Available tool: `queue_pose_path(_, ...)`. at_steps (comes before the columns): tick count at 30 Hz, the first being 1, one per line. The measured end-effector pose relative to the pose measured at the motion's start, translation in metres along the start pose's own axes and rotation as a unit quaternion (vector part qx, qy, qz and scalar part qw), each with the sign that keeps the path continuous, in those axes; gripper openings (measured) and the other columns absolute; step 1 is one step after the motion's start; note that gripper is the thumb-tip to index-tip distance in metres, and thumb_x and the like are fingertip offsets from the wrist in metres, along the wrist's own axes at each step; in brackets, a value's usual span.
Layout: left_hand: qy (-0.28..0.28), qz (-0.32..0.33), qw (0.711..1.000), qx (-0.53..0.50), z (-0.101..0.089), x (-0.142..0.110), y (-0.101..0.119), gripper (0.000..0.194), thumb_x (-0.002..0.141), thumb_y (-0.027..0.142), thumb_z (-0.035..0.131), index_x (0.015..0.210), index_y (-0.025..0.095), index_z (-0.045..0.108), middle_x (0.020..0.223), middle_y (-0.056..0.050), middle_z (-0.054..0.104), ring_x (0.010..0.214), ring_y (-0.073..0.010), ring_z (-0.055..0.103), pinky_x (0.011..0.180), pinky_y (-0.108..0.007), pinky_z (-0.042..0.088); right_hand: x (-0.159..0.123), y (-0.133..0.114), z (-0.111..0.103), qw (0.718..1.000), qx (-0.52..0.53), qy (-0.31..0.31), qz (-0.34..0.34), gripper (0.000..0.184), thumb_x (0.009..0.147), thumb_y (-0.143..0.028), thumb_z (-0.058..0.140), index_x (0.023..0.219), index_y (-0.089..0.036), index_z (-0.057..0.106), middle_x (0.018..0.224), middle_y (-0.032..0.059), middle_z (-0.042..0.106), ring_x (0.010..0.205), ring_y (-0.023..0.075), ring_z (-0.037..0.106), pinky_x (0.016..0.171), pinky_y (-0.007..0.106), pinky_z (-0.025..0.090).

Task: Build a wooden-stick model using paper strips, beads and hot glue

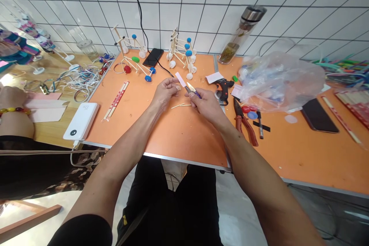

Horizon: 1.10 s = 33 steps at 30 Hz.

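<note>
Between the fingertips of my left hand (167,91) is a small strip of pale pink paper (180,79). My right hand (208,104) is closed around small scissors (193,90) with dark blue handles, their blades apart and close to the strip's lower end. Short wooden stick pieces (181,105) lie on the orange table below the hands. Behind them stand two stick models with blue balls and white wheels, one model (184,52) in the middle and another model (134,55) to the left.
Right of my hands lie a black glue gun (223,89), red-handled pliers (245,123) and a plastic bag (284,80). A tea bottle (240,36) stands by the wall. At left are wrapped chopsticks (117,100), a power bank (81,121) and another person's arm (14,119).
</note>
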<state>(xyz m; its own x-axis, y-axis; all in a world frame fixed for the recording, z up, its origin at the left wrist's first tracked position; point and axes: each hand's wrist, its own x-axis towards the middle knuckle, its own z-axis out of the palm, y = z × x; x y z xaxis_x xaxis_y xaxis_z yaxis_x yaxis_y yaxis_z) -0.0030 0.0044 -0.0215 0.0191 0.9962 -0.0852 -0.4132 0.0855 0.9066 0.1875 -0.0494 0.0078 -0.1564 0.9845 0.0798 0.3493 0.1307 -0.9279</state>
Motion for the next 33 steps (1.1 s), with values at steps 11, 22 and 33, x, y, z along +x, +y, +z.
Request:
queue_pose_path(11,-0.038,-0.209,0.972,-0.103,0.004,-0.011,0.011,0.023,0.082,0.0,0.065,0.096,0.012,0.079,0.08,-0.004,0.079,0.068,-0.012,0.075,0.075,-0.023,0.06,0.0,0.002,0.001,0.998,-0.065,-0.015,0.019,0.037,0.105,-0.038,0.061,0.071,-0.025,0.058,0.063,-0.0019,0.058,0.06,0.0161,0.048,0.063,0.033,0.033)
queue_pose_path(22,0.073,-0.14,0.987,0.016,0.01,-0.009,0.014,0.033,0.108,0.01,0.065,0.076,0.017,0.066,0.067,0.0,0.07,0.053,-0.008,0.057,0.059,-0.022,0.049,0.015,0.019,-0.012,0.983,-0.166,0.075,-0.005,0.034,0.107,-0.039,0.066,0.076,-0.025,0.062,0.076,0.0027,0.071,0.075,0.0234,0.06,0.072,0.036,0.036)
queue_pose_path(33,0.061,-0.027,0.99,0.127,0.003,-0.003,-0.005,0.017,0.087,0.005,0.069,0.078,0.019,0.069,0.067,0.001,0.069,0.052,-0.0101,0.057,0.054,-0.023,0.044,0.017,0.028,-0.004,0.92,-0.391,0.03,0.023,0.029,0.109,-0.024,0.068,0.13,-0.017,0.086,0.133,0.019,0.088,0.125,0.0399,0.079,0.093,0.043,0.052)
